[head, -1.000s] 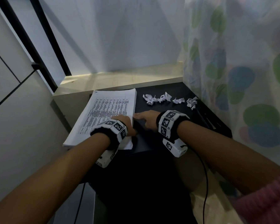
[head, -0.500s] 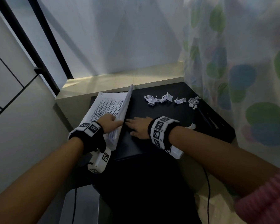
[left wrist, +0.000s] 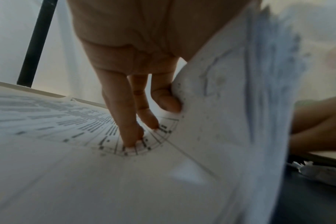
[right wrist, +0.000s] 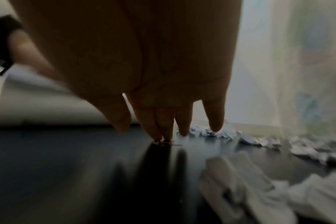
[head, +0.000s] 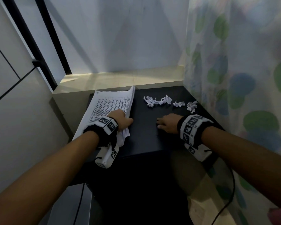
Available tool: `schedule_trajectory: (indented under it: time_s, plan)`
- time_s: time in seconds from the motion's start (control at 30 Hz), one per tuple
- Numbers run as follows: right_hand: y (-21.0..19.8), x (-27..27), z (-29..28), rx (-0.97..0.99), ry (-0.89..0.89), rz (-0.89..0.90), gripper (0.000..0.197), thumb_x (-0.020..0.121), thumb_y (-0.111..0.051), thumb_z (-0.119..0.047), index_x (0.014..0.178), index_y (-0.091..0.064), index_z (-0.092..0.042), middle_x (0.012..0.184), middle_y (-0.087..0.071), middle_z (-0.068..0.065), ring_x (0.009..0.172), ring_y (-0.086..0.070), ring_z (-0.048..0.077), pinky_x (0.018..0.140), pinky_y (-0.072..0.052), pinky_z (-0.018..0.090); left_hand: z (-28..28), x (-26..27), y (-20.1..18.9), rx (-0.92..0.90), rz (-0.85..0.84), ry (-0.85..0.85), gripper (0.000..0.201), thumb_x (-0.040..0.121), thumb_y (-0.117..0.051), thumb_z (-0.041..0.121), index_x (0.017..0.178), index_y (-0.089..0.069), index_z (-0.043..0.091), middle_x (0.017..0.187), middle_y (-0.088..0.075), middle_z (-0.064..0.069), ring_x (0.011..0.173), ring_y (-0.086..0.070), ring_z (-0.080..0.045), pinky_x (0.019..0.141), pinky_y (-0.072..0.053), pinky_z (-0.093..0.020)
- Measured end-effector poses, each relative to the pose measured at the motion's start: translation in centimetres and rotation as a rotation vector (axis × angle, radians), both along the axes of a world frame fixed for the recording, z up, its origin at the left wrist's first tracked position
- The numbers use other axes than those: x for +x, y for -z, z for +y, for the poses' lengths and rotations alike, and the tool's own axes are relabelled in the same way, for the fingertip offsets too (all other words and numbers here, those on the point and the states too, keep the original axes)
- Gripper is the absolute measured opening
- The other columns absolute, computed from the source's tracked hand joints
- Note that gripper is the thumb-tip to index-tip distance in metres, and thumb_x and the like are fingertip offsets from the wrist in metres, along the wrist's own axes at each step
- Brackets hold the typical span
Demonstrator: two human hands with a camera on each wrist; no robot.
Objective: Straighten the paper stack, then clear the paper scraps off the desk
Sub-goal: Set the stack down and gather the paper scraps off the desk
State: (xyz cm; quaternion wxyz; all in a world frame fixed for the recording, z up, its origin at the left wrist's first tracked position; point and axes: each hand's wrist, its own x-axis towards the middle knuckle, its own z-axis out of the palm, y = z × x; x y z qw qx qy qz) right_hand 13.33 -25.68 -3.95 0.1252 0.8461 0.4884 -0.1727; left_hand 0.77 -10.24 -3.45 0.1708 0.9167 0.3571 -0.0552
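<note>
Her left hand (head: 120, 118) grips the paper stack (head: 110, 105) at the desk's (head: 146, 140) left, lifting its right edge. Her right hand (head: 167, 123) lies flat, fingers straight, on the desk. Paper scraps (head: 169, 102) sit far right beside the curtain (head: 234, 78).

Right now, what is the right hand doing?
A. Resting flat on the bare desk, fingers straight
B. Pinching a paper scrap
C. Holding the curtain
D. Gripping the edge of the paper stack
A: in the head view the right hand lies flat on the dark desk, short of the scraps, while the left hand holds the stack.
</note>
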Motion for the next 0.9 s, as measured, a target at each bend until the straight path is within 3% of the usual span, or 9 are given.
schedule_trajectory:
  time_s: [0.03,0.1,0.17,0.23,0.33,0.4,0.6,0.73,0.9]
  plan:
    - [-0.4,0.5,-0.1,0.075,0.033,0.012,0.042,0.1,-0.037,-0.022,0.14,-0.045,-0.013,0.147,-0.044,0.01,0.134,-0.043,0.027,0.111,-0.036,0.037,-0.2,0.1,0.0,0.004,0.01,0.01,0.044,0.088,-0.052,0.035,0.053,-0.042,0.012,0.055,-0.043,-0.002,0.059,-0.047,-0.02,0.048,-0.03,-0.02]
    - [-1.2,1.2,0.0,0.177,0.129,0.055,0.046,0.096,-0.041,-0.009,0.141,-0.044,-0.015,0.148,-0.043,0.009,0.135,-0.043,0.026,0.112,-0.035,0.034,-0.8,0.5,0.1,0.009,0.053,0.044,0.046,0.089,-0.052,0.038,0.052,-0.043,0.013,0.055,-0.043,-0.001,0.059,-0.048,-0.019,0.048,-0.032,-0.02]
    - [-1.5,1.5,0.2,0.175,0.158,0.054,0.052,0.094,-0.042,-0.005,0.145,-0.038,-0.015,0.151,-0.037,0.01,0.137,-0.039,0.026,0.113,-0.033,0.032,-1.6,1.1,0.3,0.031,0.096,0.086,0.05,0.089,-0.051,0.043,0.051,-0.041,0.013,0.054,-0.042,0.0,0.051,-0.043,-0.014,0.05,-0.034,-0.023]
    - [-1.0,1.1,0.4,0.129,0.124,0.038,0.051,0.093,-0.044,-0.006,0.144,-0.039,-0.012,0.149,-0.04,0.011,0.135,-0.041,0.027,0.111,-0.034,0.032,-2.4,1.7,0.4,0.066,0.107,0.118,0.053,0.09,-0.049,0.048,0.054,-0.043,0.01,0.058,-0.045,-0.002,0.057,-0.049,-0.019,0.061,-0.039,-0.026]
    - [0.4,0.6,0.4,0.111,0.055,0.034,0.043,0.09,-0.049,-0.006,0.132,-0.055,-0.01,0.138,-0.052,0.013,0.126,-0.051,0.03,0.107,-0.041,0.035,-3.2,2.5,0.4,0.071,0.022,0.181,0.042,0.09,-0.052,0.043,0.088,-0.063,0.002,0.092,-0.065,-0.012,0.096,-0.062,-0.029,0.079,-0.047,-0.031]
    - [0.9,0.4,0.2,0.132,0.013,0.028,0.039,0.088,-0.051,-0.006,0.126,-0.061,-0.011,0.131,-0.057,0.013,0.121,-0.054,0.031,0.103,-0.044,0.036,-3.7,2.8,0.3,0.079,-0.028,0.21,0.036,0.089,-0.056,0.032,0.105,-0.064,0.001,0.11,-0.067,-0.014,0.105,-0.062,-0.029,0.086,-0.049,-0.033]
    - [-0.2,2.0,-1.1,0.329,0.137,0.062,0.035,0.087,-0.06,-0.008,0.122,-0.064,-0.013,0.125,-0.065,0.006,0.115,-0.061,0.021,0.101,-0.047,0.028,-4.9,4.4,1.2,0.047,-0.015,0.268,0.026,0.085,-0.06,0.017,0.107,-0.067,0.004,0.114,-0.067,-0.014,0.107,-0.063,-0.029,0.087,-0.051,-0.031]
    - [0.0,2.0,-0.9,0.283,0.177,0.1,0.044,0.078,-0.074,-0.021,0.12,-0.066,-0.012,0.121,-0.068,0.005,0.112,-0.063,0.02,0.097,-0.049,0.028,-5.5,5.5,1.6,0.008,0.007,0.288,0.029,0.084,-0.061,0.014,0.111,-0.067,0.003,0.116,-0.067,-0.015,0.109,-0.063,-0.031,0.089,-0.051,-0.032]
    - [1.1,1.0,0.3,0.283,0.123,0.042,0.032,0.083,-0.065,-0.014,0.114,-0.068,-0.007,0.116,-0.068,0.014,0.111,-0.063,0.029,0.096,-0.05,0.035,-5.6,6.5,1.6,0.01,0.031,0.303,0.035,0.082,-0.063,0.011,0.116,-0.064,0.004,0.12,-0.066,-0.014,0.111,-0.062,-0.03,0.09,-0.05,-0.031]
